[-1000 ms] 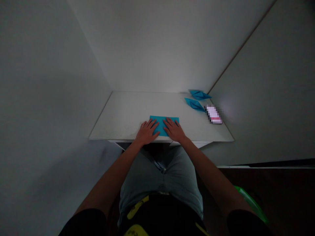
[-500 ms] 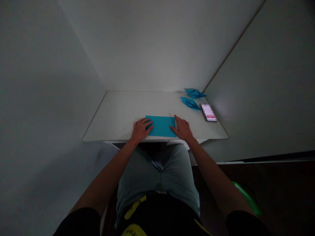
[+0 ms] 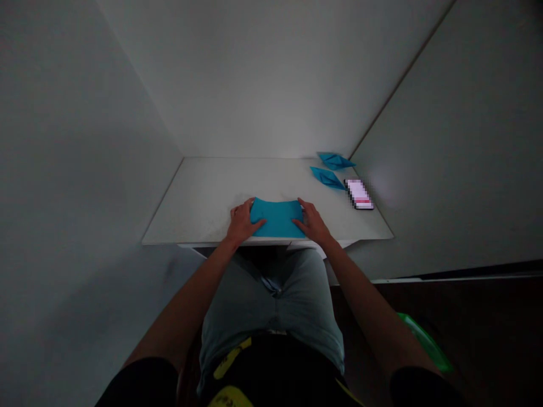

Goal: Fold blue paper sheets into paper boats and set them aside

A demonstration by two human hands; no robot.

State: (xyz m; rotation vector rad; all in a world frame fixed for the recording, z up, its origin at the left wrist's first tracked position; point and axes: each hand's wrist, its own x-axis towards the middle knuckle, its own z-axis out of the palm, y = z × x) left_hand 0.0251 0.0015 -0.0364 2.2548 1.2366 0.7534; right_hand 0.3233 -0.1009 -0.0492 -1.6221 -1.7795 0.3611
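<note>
Blue paper (image 3: 278, 219) between the hands, long axis running crosswise from left hand (image 3: 241, 224) to right hand (image 3: 313, 223), each equally near and half-open, curved fingers pressed against one short end without a visible pinch, the sheet bowed.

The white table (image 3: 199, 198) holds blue paper (image 3: 278, 219), two boats (image 3: 331, 170), a phone (image 3: 358, 194).

Blue origami paper (image 3: 277, 219), flat earlier, now bowed with its far edge curved; left hand (image 3: 243, 222) and right hand (image 3: 313, 222) have pressed inward against its sides.
</note>
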